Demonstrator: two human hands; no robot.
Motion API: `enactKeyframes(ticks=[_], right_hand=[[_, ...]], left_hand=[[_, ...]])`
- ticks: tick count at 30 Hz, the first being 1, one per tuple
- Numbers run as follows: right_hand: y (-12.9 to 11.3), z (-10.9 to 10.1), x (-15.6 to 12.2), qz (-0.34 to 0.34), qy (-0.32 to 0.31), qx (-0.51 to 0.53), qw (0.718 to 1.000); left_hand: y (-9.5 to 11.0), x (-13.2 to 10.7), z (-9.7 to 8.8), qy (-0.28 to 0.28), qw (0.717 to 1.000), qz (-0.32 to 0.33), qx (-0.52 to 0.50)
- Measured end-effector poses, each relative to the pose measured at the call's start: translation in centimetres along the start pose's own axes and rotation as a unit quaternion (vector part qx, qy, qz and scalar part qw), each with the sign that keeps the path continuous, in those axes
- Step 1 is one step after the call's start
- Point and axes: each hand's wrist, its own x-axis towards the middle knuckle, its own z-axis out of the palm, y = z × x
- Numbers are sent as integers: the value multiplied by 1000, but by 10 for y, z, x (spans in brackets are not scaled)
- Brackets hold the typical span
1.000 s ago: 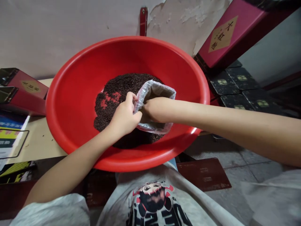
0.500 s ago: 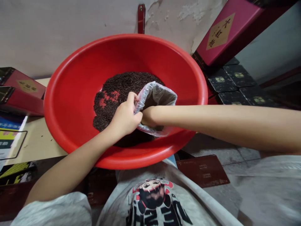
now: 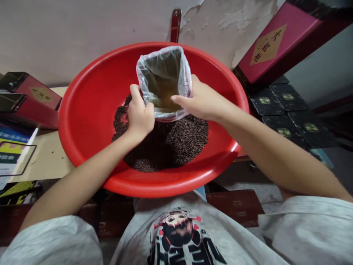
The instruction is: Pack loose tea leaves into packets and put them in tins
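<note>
Over a wide red plastic basin (image 3: 82, 121), I hold a square tin lined with a clear plastic bag (image 3: 162, 79), its mouth facing me and the bag folded over the rim. Golden-brown inner walls show through the film. My left hand (image 3: 139, 114) is closed on the near left side. From the right, my right hand (image 3: 200, 97) grips the opposite side, thumb over the rim and fingers hidden behind. Dark, thin loose tea leaves (image 3: 190, 141) lie heaped in the basin below, partly in shadow.
Tall pink-red tea tins stand at right (image 3: 268, 44) and left (image 3: 35, 99). Black-lidded tins (image 3: 284, 97) are packed together beyond the basin's right rim. Printed sheets (image 3: 12, 147) lie on the pale board (image 3: 49, 156) at left. A peeling wall (image 3: 226, 25) rises behind.
My right hand has come out of the bag-lined mouth and now grips its right side. Both hands have lifted the tin up and left, its opening turned toward me.
</note>
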Motion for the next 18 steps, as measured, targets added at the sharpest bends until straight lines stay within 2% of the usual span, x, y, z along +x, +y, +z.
enactKeyframes(ticks=[2,3,6,7,9,11,13,16,18], right_hand=[[-7,-4,6,53,25,12,998],[-9,-6,10,76,32,10,997],[-1,-5,29,117,65,-24,991],[5,-1,37,132,83,-33,987],[18,17,56,157,114,-52,980],[28,41,74,153,104,-77,980],[32,66,89,128,87,-110,982],[29,92,99,27,43,-151,987],[28,99,98,-15,23,-169,985]], left_hand=[[-5,2,18,-1,999,13,-39],[-9,3,27,-20,998,18,-58],[-29,10,44,-143,987,28,-71],[-37,13,46,-188,982,10,-34],[-57,18,46,-242,962,-81,93],[-75,24,42,-244,924,-205,212],[-91,29,40,-237,891,-287,260],[-106,31,42,-241,871,-322,283],[-112,27,47,-249,864,-327,290]])
